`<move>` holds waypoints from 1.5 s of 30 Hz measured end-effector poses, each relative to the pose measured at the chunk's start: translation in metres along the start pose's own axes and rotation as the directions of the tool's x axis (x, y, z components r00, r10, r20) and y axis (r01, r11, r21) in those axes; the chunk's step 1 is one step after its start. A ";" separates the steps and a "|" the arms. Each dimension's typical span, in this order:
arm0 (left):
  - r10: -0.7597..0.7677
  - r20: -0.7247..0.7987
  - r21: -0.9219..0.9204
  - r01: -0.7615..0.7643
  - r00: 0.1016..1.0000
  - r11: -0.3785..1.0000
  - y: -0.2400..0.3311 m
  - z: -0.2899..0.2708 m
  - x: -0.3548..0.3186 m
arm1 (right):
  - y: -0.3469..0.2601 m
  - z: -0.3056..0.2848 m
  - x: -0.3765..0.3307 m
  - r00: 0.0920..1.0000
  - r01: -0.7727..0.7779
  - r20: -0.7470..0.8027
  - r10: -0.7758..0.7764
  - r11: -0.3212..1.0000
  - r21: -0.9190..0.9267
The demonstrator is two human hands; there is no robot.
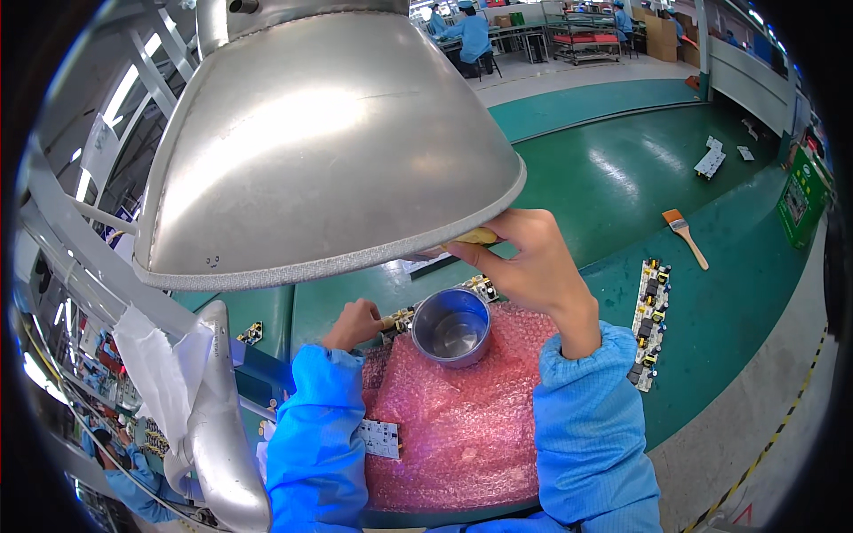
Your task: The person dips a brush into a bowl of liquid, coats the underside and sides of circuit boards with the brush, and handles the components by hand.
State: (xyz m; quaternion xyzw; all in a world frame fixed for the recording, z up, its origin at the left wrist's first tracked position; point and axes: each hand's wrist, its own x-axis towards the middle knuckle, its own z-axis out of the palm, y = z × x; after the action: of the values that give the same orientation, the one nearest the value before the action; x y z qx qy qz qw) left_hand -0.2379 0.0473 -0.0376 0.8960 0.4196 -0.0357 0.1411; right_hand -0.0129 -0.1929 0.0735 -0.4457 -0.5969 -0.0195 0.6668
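Observation:
My left hand [351,326] is closed at the left end of a strip of circuit boards [402,318] with yellow and dark parts. The middle of this strip is hidden behind a round metal cup [451,327] with clear liquid in it. My right hand [542,266] pinches a yellowish, wooden-looking piece [477,236] just under the rim of a large metal hood [329,142]; the hood hides much of that piece. Pink bubble wrap [453,426] lies beneath the cup, between my forearms. A small white circuit board [380,439] rests on the wrap by my left sleeve.
On the green table to the right lie another circuit board strip [651,324] and a wooden-handled brush [686,238]. White boards [710,160] sit farther back, near a green box [804,195]. A metal duct [218,417] with white paper [160,364] stands at left. Other people work beyond.

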 end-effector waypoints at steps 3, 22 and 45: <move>0.013 -0.026 -0.040 -0.014 1.000 0.999 -0.002 0.002 0.001 | 0.002 0.000 -0.001 1.000 0.016 0.003 -0.016 1.000 -0.017; -0.209 -0.039 -0.002 0.209 0.977 0.978 -0.033 -0.005 0.027 | 0.003 -0.008 -0.002 0.997 -0.067 0.030 0.067 0.998 -0.006; -0.169 -0.067 0.217 0.179 0.983 0.960 -0.027 -0.013 0.000 | 0.010 -0.007 -0.003 0.924 -0.311 0.197 0.329 0.943 -0.118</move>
State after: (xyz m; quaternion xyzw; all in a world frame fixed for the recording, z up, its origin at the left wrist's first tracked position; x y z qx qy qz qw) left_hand -0.2591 0.0678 -0.0316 0.8663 0.4934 -0.0731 0.0266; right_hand -0.0020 -0.1925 0.0662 -0.5646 -0.5829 0.1122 0.5734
